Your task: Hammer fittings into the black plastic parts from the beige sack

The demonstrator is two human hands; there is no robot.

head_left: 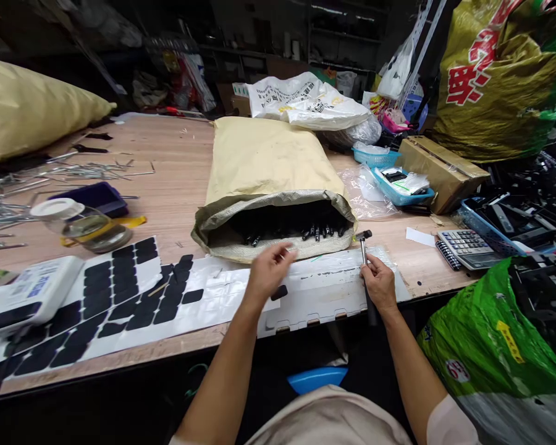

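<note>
My right hand [380, 281] is closed around a thin metal rod with a black jointed head and a dark lower end [363, 247]. It holds the rod upright at the right front of a large cream paper sack [269, 151]. My left hand [269, 272] is in front of the sack's mouth, fingers loosely curled and thumb apart, with nothing visible in it. The sack lies on its side, its mouth facing me. Inside show several black pieces with shiny ends [317, 232]; deeper contents are lost in shadow. A white board [324, 290] lies under both hands.
Sheets of black stickers [167, 290], a lidded glass jar [92, 228] and metal rods [92, 170] lie left. On the right are a calculator [467, 247], blue baskets [405, 196], a cardboard box [438, 173] and a filled green bag [477, 327]. The table edge runs before me.
</note>
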